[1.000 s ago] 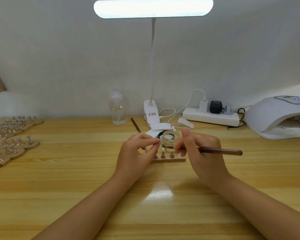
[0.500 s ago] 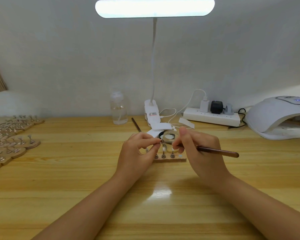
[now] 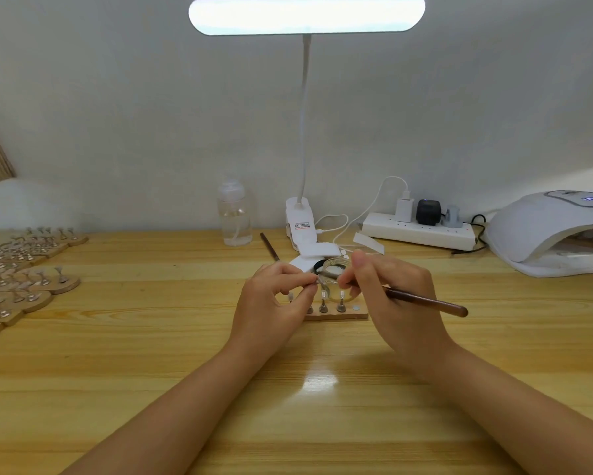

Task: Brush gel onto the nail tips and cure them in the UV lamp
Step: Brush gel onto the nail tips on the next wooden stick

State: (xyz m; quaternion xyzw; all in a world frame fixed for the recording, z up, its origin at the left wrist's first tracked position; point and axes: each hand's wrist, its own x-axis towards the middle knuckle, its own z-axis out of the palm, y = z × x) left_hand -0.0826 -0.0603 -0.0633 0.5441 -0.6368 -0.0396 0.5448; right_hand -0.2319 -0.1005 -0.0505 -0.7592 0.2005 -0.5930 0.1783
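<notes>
between the two hands, just above the wooden holder (image 3: 336, 315), the left hand (image 3: 271, 303) pinches a small nail tip (image 3: 319, 278) on its stand, thumb and forefinger curled tight; the right hand (image 3: 394, 296) grips the brush (image 3: 425, 301), its long handle pointing right and the bristle end, hidden by fingers, aimed left at the tip; the gel jar (image 3: 336, 269) sits just behind, the uv lamp (image 3: 555, 231) well apart at far right
</notes>
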